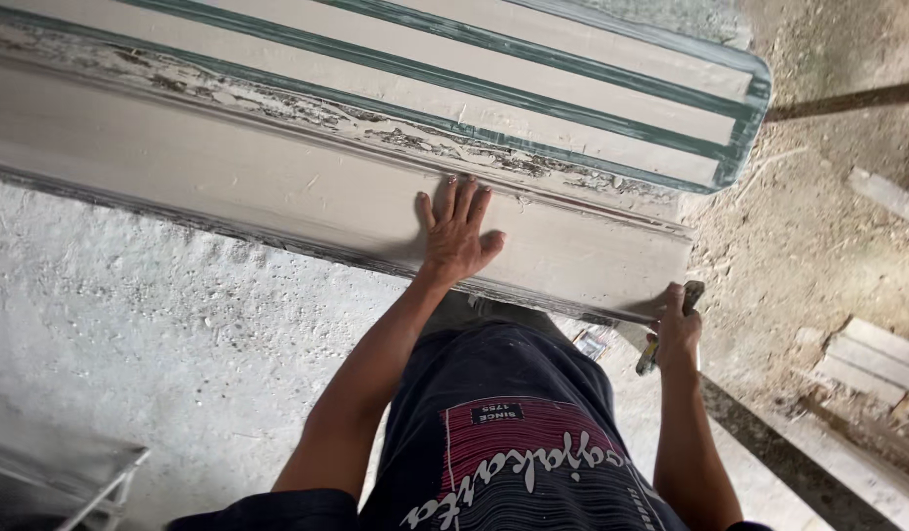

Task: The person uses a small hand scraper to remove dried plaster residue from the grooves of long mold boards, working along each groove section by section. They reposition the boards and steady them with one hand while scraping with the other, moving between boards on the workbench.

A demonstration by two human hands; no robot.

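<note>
A long pale plaster moulding (277,182) lies across a work surface, running from the left to the right edge near the middle of the head view. My left hand (456,231) rests flat on its face, fingers spread. My right hand (677,329) is closed around a small scraper-like tool (671,329) at the moulding's lower right corner. Behind the moulding sits a mould bed with green stripes (533,79) and flaking plaster along its near edge.
Rough grey concrete floor (159,334) fills the left. Sandy, dusty ground with loose plaster strips (868,359) lies to the right. A metal frame corner (90,472) shows at the bottom left. A dark rod (848,100) lies at the top right.
</note>
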